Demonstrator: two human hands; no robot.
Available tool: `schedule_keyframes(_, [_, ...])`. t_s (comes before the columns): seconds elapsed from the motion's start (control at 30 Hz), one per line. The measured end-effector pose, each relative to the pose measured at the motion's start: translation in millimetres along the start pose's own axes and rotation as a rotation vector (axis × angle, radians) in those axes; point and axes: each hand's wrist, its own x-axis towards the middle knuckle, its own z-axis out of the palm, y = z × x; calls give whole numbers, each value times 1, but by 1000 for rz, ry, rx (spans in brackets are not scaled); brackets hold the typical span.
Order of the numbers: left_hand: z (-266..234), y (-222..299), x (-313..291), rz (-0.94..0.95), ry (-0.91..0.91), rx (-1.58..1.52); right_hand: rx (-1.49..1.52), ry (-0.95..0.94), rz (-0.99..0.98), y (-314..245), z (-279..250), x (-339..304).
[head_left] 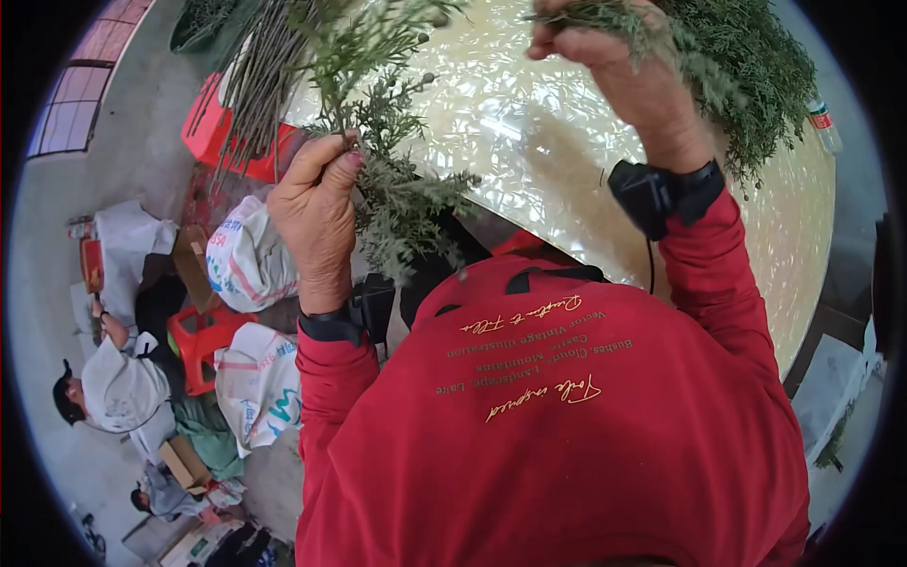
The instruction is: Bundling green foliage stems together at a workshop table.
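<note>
My left hand [316,217] pinches the stem of a green conifer branch [392,198] between thumb and fingers, at the left edge of a shiny, pearly table [510,104]. Feathery sprays of the branch reach above and below the grip, and a few small round cones show on it. Over the table, my right hand [633,85] is closed, its fingertips partly cut off by the upper edge. A thin green sprig [619,21] lies across its fingers and seems held there. Just right of that hand is a large heap of the same greenery [751,80].
Bare thin stems [265,90] lie bundled over a red container [203,128] at the upper left. A plastic bottle [825,128] stands beyond the greenery. To my left are white sacks [250,255], a red stool [194,345] and other people [123,383].
</note>
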Motion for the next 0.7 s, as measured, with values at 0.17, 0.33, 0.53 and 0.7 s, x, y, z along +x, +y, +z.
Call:
schedule_keyframes(0.17, [7,8,1,20,-4,-27,139,-129,96,22,31,-10])
schedule_keyframes(0.33, [9,8,0,-20,-59,-73,85,-147,152,37,50,-13])
schedule_keyframes(0.53, [13,18,4,-144,-32,-217,-55,-171,134,44,56,-12])
schedule_keyframes(0.7, [20,21,5,-110,-14,-245,-20,-95,135,51,58,-12])
